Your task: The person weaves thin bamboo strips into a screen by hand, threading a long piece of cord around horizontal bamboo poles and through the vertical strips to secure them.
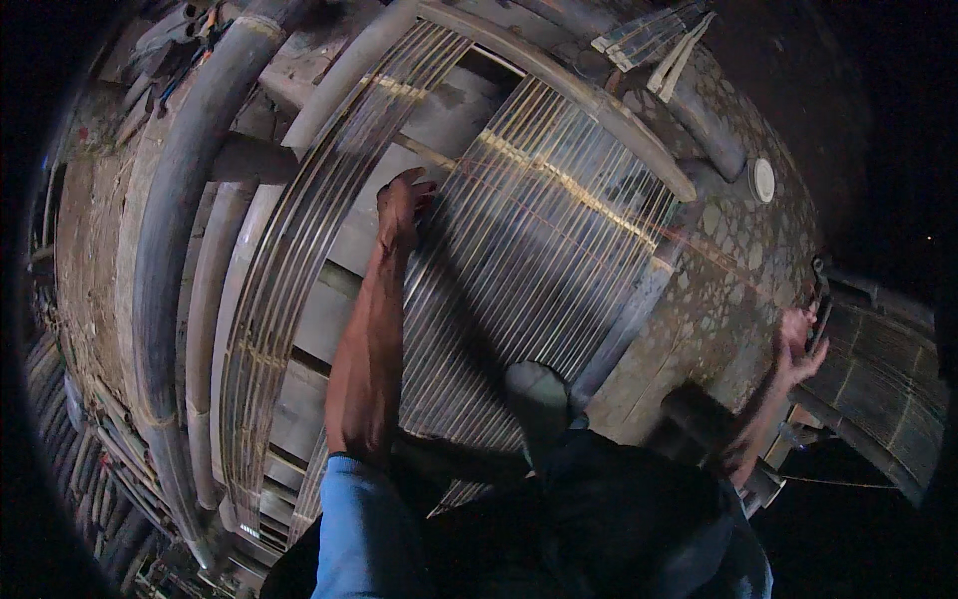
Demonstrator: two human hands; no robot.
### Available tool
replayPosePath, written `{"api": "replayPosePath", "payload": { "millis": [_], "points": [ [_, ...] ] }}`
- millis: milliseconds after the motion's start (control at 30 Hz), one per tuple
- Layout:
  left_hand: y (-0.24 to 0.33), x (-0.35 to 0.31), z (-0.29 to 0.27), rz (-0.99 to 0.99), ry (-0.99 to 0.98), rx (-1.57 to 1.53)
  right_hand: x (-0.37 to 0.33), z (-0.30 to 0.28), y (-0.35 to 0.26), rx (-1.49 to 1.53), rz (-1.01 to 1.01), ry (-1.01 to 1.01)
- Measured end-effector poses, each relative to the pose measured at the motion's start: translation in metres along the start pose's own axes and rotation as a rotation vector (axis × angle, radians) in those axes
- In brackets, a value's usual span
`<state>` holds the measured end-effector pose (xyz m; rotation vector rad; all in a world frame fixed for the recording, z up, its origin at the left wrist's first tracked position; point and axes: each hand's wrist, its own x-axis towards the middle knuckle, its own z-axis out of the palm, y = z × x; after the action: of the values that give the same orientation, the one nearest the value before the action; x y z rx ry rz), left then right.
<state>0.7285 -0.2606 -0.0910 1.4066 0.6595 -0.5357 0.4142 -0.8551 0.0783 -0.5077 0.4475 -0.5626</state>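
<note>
A wide panel of thin pale slats [499, 280], set side by side, lies below me. My left hand [404, 200] reaches forward over its left edge, fingers loosely bent and apart, with nothing visible in them. A thin reddish cord [723, 262] crosses the far part of the slats and runs to the right. It leads to my right hand [798, 349], held out far to the right. The fingers there seem bent on the cord, with one digit standing apart. A foot [537, 394] rests at the near part of the panel.
A narrower strip of slats [289, 260] runs along the left, beside thick round poles [170, 230]. A curved beam [599, 105] bounds the far end. At right are stony ground [748, 220], a round white lid-like thing [762, 180] and a dark mesh panel [878, 369].
</note>
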Motion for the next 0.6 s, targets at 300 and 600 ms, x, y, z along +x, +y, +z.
{"api": "replayPosePath", "payload": {
  "millis": [300,600],
  "points": [
    [-0.005,0.003,-0.004,0.044,-0.057,0.008,0.012,-0.033,0.106,-1.773,-0.372,0.066],
    [-0.009,0.014,0.021,-0.082,-0.212,-0.066,0.02,0.171,0.443,-1.788,-0.429,-0.916]
  ]
}}
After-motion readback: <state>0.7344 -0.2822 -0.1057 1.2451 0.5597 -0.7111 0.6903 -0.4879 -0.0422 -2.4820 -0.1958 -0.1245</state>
